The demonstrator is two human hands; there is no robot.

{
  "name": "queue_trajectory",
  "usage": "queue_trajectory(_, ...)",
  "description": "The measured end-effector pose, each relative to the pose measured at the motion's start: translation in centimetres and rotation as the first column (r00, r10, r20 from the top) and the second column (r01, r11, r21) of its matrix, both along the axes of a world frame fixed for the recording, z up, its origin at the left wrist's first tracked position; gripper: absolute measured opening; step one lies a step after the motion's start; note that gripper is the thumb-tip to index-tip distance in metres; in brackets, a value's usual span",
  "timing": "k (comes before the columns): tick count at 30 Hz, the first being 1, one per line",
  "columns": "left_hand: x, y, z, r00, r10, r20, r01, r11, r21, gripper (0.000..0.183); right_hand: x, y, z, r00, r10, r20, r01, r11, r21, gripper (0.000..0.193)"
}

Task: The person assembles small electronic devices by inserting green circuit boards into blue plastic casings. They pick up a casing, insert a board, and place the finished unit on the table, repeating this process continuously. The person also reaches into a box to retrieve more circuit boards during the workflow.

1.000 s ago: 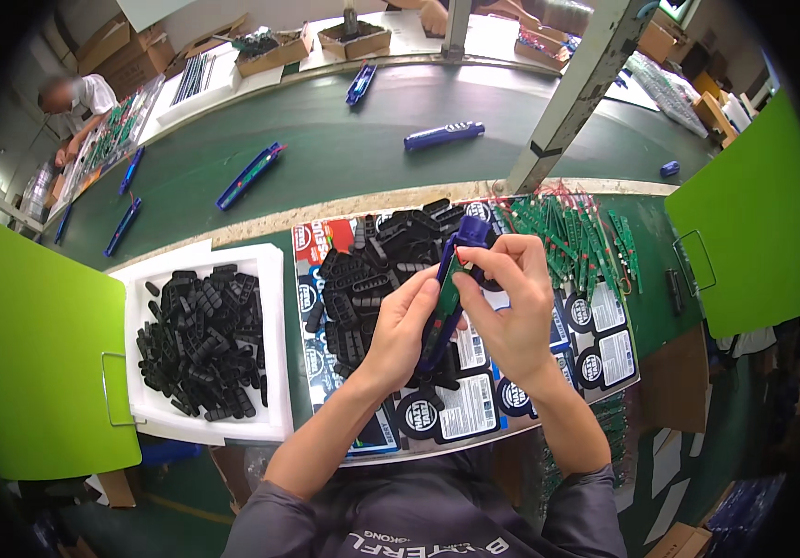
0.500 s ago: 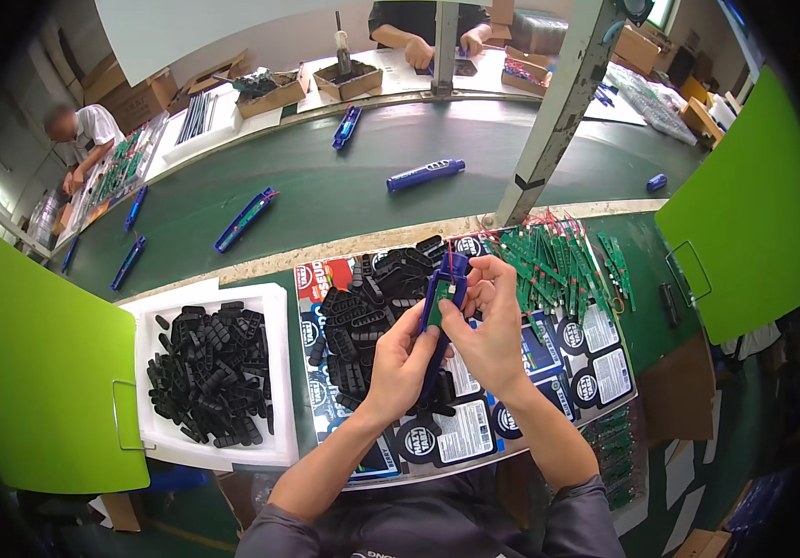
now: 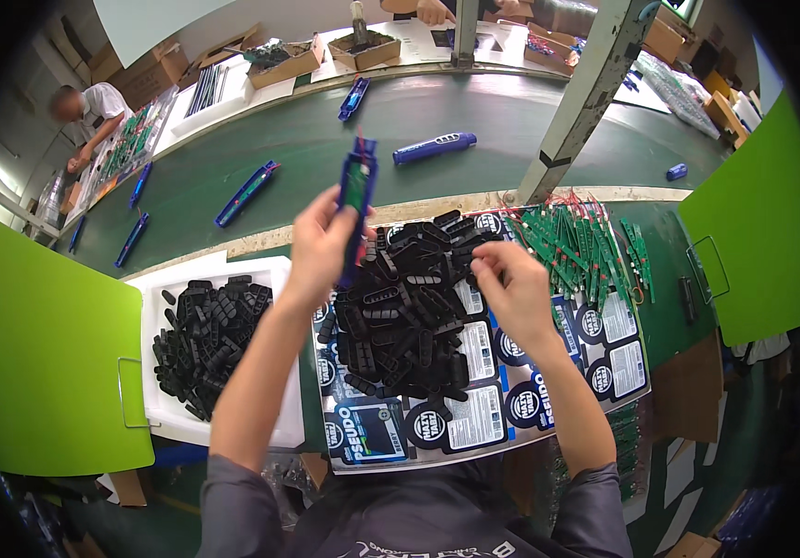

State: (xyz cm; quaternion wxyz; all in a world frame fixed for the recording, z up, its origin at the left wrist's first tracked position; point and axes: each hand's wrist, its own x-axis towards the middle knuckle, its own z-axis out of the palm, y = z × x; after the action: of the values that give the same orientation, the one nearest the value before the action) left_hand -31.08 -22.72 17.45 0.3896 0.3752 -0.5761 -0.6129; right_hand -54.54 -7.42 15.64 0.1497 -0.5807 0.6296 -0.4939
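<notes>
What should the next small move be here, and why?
Probably lay the blue casing on the green belt: the left hand holds it out that way, a green board inside, and similar casings lie there. The right hand is off it, by the black pieces.

The plastic casing (image 3: 352,253) is blue, its circuit board (image 3: 356,189) green. The ribbed plastic pieces (image 3: 402,321) are black, the foam tray (image 3: 289,400) white, the printed sheet (image 3: 474,416) patterned blue, black and white.

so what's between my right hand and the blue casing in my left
In the head view, the heap of black parts shows between the right hand and the blue casing.
</notes>
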Motion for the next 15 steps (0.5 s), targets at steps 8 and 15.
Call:
queue_trajectory(8, 3.0, -17.7, -9.2, 0.806, 0.382, 0.452, -0.131, 0.86, -0.494, 0.035, 3.0, -0.3, -2.5, 0.955, 0.25, -0.158, -0.219, 0.957, 0.19, 0.018)
queue_trajectory(15, 4.7, -21.8, -11.9, 0.603, 0.413, 0.682, -0.017, 0.861, -0.508, 0.042, 3.8, -0.1, -1.3, 0.887, 0.267, -0.378, -0.23, 0.963, 0.141, 0.03)
